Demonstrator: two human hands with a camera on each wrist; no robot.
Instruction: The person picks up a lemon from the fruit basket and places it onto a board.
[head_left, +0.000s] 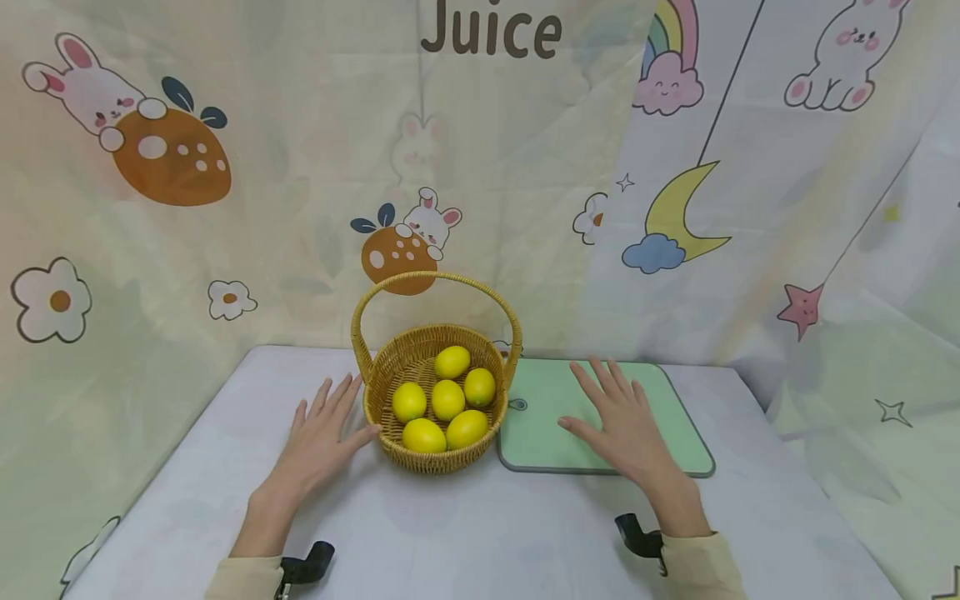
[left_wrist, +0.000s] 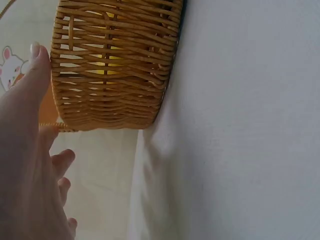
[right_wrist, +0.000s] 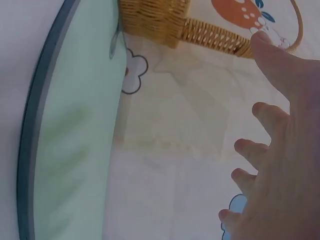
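six lemons (head_left: 447, 398) fill the basket (head_left: 434, 457) between both flat hands.

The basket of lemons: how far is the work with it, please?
Done so far: nothing looks moved. Six lemons lie in the wicker basket, and the green cutting board beside it carries no fruit. In hand: nothing is held; the left hand lies flat beside the basket, the right hand flat over the board. Left: apparently all of the handling.
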